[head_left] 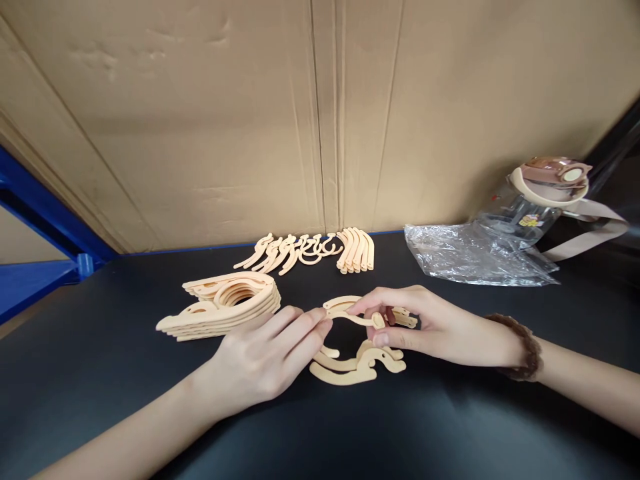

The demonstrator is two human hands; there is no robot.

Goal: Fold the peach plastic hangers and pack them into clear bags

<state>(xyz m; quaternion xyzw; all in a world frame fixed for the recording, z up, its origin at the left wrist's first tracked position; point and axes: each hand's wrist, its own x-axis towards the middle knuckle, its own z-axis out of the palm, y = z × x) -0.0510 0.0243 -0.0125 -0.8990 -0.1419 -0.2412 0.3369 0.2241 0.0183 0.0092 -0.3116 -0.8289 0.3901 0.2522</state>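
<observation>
Between both hands I hold a curved beige plastic hanger piece (359, 320), which ends in a small rounded tab at the right. My left hand (277, 353) pinches its left end, with the fingertips pressed together. The thumb and fingers of my right hand (425, 323) are closed around the right part of it. Below lie more beige hanger parts (345, 377) on the black table, one with a small hole. Another curved piece (345, 302) shows just behind the held one, partly hidden by my right hand.
A stack of folded beige hangers (225, 323) stands at left. Along the back lie curved hanger arms (357, 250) and hooks (313, 250). A clear plastic bag (465, 257) and a strapped transparent bottle (530, 210) sit back right. Cardboard (225, 133) walls the far edge; a blue frame (50, 220) is left.
</observation>
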